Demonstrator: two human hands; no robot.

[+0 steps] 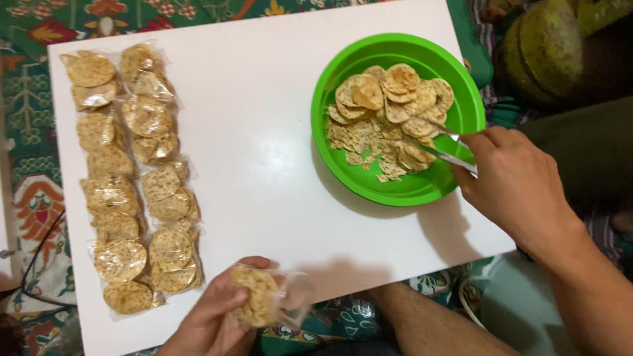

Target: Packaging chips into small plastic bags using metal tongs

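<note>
My right hand (514, 181) grips metal tongs (440, 146) whose tips reach into a round green bowl (402, 191) of flat, speckled round crackers (389, 115). At the near edge of the white table (264, 132), my left hand (214, 316) holds a small clear plastic bag (270, 296) with crackers inside it. The bag's open end points to the right.
Several filled clear bags of crackers (132, 178) lie in two columns along the table's left side. A patterned green and red cloth (26, 118) covers the floor around the table. A dark cable (39, 250) runs at the left. My bare leg (428, 323) shows below the table edge.
</note>
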